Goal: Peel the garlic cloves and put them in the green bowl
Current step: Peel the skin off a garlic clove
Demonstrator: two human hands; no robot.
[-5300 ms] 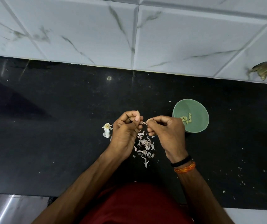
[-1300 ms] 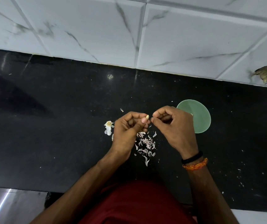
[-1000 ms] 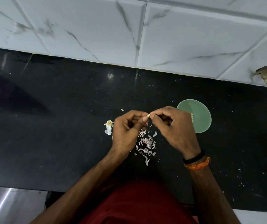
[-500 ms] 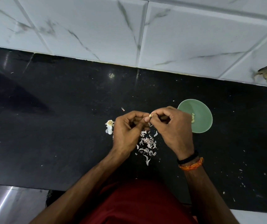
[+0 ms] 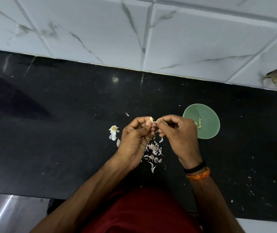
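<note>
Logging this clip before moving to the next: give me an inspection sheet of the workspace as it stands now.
Surface: black countertop, speckled with small white flecks.
Job's things: garlic clove held between both hands; green bowl on the right holds a few peeled cloves.
Clutter: pile of peels below the hands; garlic remnant left of them.
Grippers: left hand grips the clove; right hand pinches its skin.
Cables: nothing seen.
Surroundings: white marbled tiles; brownish object on them, far right.

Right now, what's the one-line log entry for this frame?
step: peeling | left hand: pinches garlic clove | right hand: pulls skin | green bowl: holds peeled cloves | peel pile: on counter
</note>
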